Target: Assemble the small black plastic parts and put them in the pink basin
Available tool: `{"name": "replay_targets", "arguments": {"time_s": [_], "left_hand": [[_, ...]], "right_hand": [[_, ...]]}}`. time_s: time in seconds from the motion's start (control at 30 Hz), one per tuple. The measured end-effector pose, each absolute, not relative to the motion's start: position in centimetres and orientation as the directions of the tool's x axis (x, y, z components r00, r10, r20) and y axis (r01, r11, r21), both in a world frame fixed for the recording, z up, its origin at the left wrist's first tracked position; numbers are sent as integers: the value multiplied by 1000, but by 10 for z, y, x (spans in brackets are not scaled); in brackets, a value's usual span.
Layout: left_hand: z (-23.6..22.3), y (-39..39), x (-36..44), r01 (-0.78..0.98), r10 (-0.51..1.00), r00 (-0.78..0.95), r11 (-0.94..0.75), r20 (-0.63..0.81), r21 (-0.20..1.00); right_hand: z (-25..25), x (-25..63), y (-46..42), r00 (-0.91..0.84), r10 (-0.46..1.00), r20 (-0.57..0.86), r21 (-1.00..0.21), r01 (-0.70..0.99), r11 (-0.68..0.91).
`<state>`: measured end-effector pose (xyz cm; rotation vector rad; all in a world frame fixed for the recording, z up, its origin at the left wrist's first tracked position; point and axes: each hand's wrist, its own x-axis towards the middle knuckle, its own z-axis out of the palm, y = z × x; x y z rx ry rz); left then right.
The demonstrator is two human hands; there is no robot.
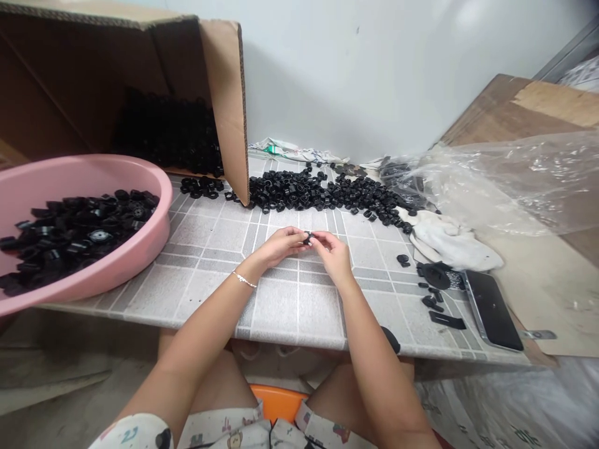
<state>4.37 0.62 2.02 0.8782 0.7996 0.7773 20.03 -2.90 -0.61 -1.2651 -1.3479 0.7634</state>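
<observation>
Both hands meet over the middle of the tiled table (281, 299). My left hand (279, 245) and my right hand (333, 252) pinch one small black plastic part (307, 237) between their fingertips, just above the tabletop. A thin bracelet (244, 279) circles my left wrist. Behind the hands a long pile of small black parts (322, 192) lies along the wall.
A pink basin (140, 249) with several black parts sits at the left. An open cardboard box (224, 93) lies on its side behind it, more parts inside. At right are white cloth (444, 240), clear plastic bag (515, 181), a phone (493, 310) and loose black pieces (433, 274).
</observation>
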Motion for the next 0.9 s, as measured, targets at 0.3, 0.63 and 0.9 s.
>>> {"name": "replay_targets", "arguments": {"time_s": [0.3, 0.63, 0.9], "left_hand": [[12, 5, 47, -246, 754, 582, 521, -305, 817], [17, 9, 44, -509, 827, 542, 465, -149, 725], [23, 4, 44, -530, 829, 545, 457, -126, 714]], "right_hand": [[-9, 202, -32, 223, 919, 326, -811, 566, 151], [-7, 200, -25, 149, 948, 281, -955, -52, 291], [2, 198, -31, 80, 974, 214, -930, -288, 228]]}}
